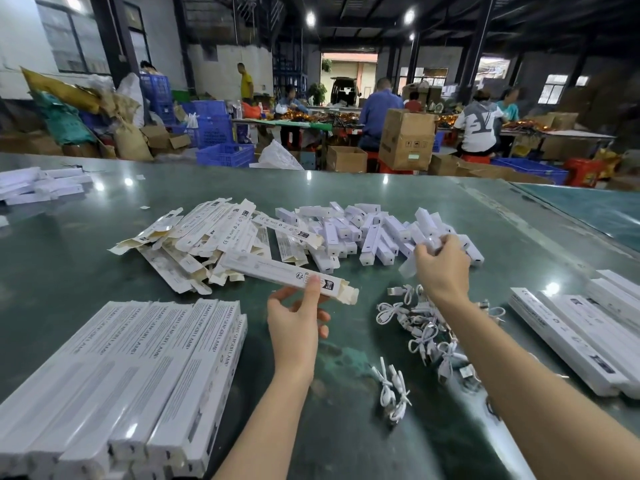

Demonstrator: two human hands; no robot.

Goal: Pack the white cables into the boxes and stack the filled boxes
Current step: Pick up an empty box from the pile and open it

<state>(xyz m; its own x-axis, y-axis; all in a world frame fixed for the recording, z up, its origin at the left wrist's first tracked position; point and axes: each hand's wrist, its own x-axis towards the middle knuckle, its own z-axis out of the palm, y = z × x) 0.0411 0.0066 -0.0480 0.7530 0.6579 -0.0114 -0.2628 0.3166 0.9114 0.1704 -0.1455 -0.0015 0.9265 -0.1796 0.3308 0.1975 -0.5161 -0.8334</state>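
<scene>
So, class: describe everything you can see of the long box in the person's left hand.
The long box is slim white cardboard with small black print and symbols. Its right end is open, flaps sticking out. It lies nearly level, raised above the green table, pinched near that open end by the left hand.

We see stacked boxes (pixel 138 368) at near left, flat cartons (pixel 207 237) behind them, cables (pixel 426 327) to the right.

Head view, forward-down, near table (pixel 104 244)
</scene>
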